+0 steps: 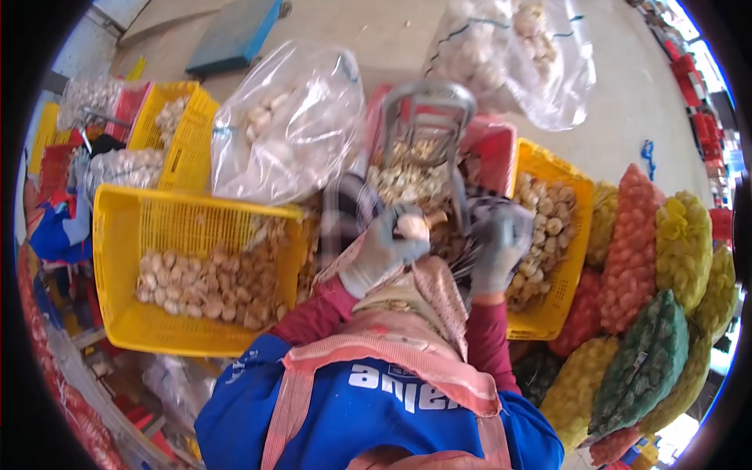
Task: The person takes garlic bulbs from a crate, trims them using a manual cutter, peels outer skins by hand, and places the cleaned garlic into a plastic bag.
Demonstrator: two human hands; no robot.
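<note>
My left hand [382, 249], in a grey glove, is closed around a garlic bulb [413, 227] whose stem points right. My right hand [501, 244], also gloved, is beside the bulb to the right, fingers curled downward; what is in them, if anything, is hidden. Between and beyond my hands stands a grey metal frame with a curved handle [429, 92], one arm of it reaching down close to my right hand. Under the frame, a red crate [495, 150] holds loose garlic pieces [407, 182].
A yellow crate [117, 270] of garlic is at left, another [565, 294] at right. Plastic bags of garlic [294, 133] [540, 70] lie ahead. Filled mesh sacks [638, 376] pile up at right. Another person's blue sleeve [59, 231] shows at far left.
</note>
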